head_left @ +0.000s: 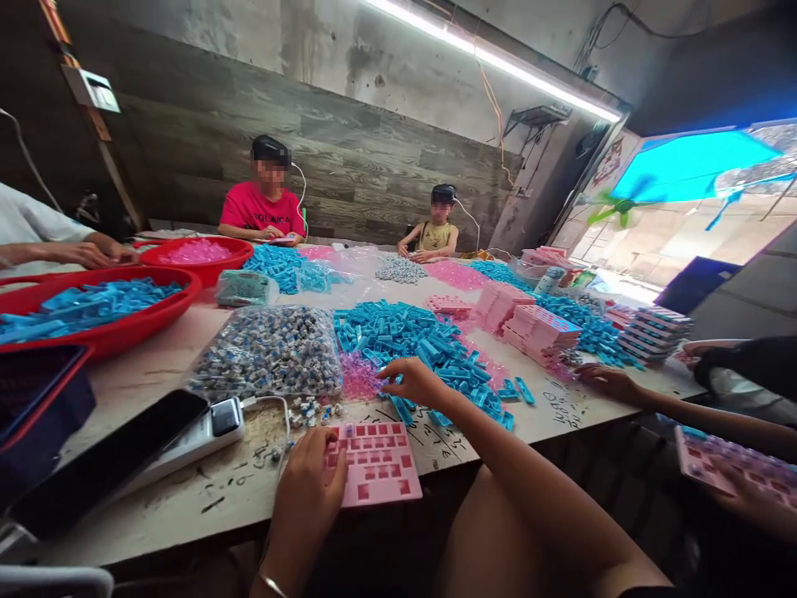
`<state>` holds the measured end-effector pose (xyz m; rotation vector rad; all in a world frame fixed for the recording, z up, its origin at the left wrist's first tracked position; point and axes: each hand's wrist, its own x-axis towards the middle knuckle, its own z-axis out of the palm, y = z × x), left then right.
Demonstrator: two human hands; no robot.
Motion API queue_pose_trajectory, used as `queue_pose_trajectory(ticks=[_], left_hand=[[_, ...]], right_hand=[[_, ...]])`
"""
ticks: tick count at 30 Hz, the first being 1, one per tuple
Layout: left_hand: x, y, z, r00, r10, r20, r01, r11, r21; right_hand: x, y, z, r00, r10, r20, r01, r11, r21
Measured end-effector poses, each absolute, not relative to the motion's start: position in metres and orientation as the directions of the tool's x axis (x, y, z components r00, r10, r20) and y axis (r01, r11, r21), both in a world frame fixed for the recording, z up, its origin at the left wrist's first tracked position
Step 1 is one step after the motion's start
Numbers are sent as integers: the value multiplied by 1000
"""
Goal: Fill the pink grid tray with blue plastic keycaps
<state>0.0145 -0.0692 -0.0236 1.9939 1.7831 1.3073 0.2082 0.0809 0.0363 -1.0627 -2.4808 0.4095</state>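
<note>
A small assembly workshop. Several people sit round one long worktable (187, 490) scribbled with pen marks and heaped with small plastic parts: blue pieces (423, 340), pink pieces (457, 274), a bag of grey switches (267, 349), red basins (124, 328) of more parts and stacks of pink trays (539, 328). The walls are bare, stained concrete under a tube light (498, 60), and one side opens onto the street.
</note>
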Motion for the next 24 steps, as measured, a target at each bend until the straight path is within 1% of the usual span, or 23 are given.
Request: queue_pose_trajectory(ticks=[2, 6, 10, 13, 15, 17, 20, 22, 24], left_hand=[[11, -69, -22, -111, 878, 466, 702, -263, 662], [-7, -65, -20, -236, 858, 456, 706, -171, 688], [-27, -61, -20, -249, 837, 488, 731, -167, 661], [-33, -61, -22, -230, 830, 507, 731, -197, 653], [-33, -62, -24, -237, 824, 515, 734, -196, 650], [-32, -62, -27, -254, 813, 524, 744, -182, 643], [-28, -62, -28, -278, 795, 539, 762, -158, 627], [-25, -63, -27, -258, 790, 556, 769, -180, 613], [-21, -64, -26, -212, 789, 577, 770, -229, 596]], right_hand=[[203, 80, 32, -665, 704, 250, 603, 703, -376], [193, 80, 24, -693, 681, 238, 618, 731, -291], [193, 81, 21, -704, 670, 238, 607, 740, -289], [193, 78, 20, -708, 649, 278, 582, 760, -291], [188, 74, 18, -727, 604, 328, 516, 795, -319], [178, 69, 16, -771, 524, 361, 403, 841, -361], [162, 63, 13, -839, 405, 363, 257, 884, -391], [154, 63, 10, -860, 373, 349, 227, 891, -392], [149, 64, 7, -868, 379, 322, 248, 892, -379]])
